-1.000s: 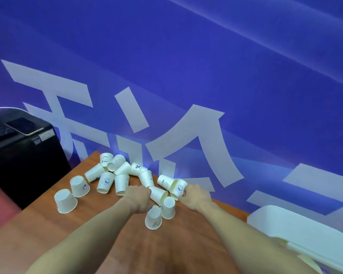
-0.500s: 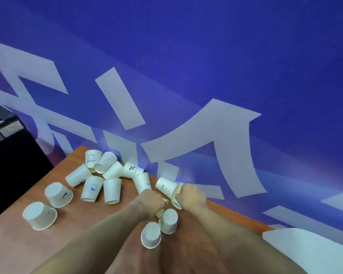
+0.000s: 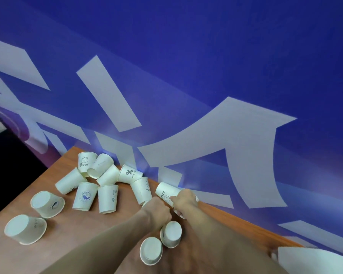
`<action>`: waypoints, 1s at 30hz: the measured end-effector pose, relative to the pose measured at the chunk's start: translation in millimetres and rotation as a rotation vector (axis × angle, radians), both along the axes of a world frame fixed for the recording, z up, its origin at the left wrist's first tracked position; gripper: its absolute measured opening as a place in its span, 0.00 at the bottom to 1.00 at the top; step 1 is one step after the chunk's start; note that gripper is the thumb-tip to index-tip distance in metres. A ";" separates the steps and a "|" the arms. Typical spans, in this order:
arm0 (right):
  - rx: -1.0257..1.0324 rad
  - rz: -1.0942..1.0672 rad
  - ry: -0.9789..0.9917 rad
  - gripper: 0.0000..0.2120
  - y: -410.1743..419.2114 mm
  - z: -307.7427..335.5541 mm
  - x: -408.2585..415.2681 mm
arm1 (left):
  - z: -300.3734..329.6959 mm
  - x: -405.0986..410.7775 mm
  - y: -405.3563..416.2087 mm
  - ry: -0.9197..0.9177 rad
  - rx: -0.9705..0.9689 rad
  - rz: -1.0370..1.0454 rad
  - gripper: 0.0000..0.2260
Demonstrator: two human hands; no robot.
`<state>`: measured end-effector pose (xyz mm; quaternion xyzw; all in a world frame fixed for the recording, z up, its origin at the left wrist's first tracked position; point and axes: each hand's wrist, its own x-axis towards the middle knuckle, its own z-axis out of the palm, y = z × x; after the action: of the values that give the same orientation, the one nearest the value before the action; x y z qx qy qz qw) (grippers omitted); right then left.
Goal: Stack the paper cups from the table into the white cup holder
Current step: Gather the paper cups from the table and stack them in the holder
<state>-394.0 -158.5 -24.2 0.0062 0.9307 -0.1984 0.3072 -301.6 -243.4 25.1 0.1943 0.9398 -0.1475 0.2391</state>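
Head view: the right hand [image 3: 184,200] is wrapped around a lying "Hello" cup [image 3: 164,191] at the far edge of the surface [image 3: 87,244]. The left hand [image 3: 158,210] is curled just beside it; what it holds is hidden. Loose paper cups [image 3: 105,198] are scattered to the left. Nest each cup squarely, rims aligned, before carrying them toward the white holder [image 3: 313,261] at the near right.

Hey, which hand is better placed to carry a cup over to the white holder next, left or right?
Probably the right. The right hand is closed around the lying HELLO cup, and the white cup holder sits at the lower right, on that hand's side. The left hand is fisted nearer the middle.
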 end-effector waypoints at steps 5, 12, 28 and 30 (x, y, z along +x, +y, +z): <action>-0.103 0.026 -0.114 0.05 -2.9 4.4 -4.6 | -9.9 0.6 -1.2 0.034 -0.052 0.014 0.10; -0.161 -0.024 0.019 0.16 12.7 30.1 9.8 | 4.5 11.3 -1.7 0.084 -0.105 -0.006 0.08; -0.137 0.034 0.253 0.07 101.0 130.0 92.6 | 114.9 86.1 41.3 0.272 -0.104 0.084 0.07; -0.127 0.053 0.279 0.10 112.3 136.8 102.5 | 117.9 92.9 49.7 0.297 -0.073 0.106 0.06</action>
<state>-291.5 -46.3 112.7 -0.0653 0.9498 -0.2478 0.1795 -208.7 -193.7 143.0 0.1117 0.9678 -0.1959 0.1121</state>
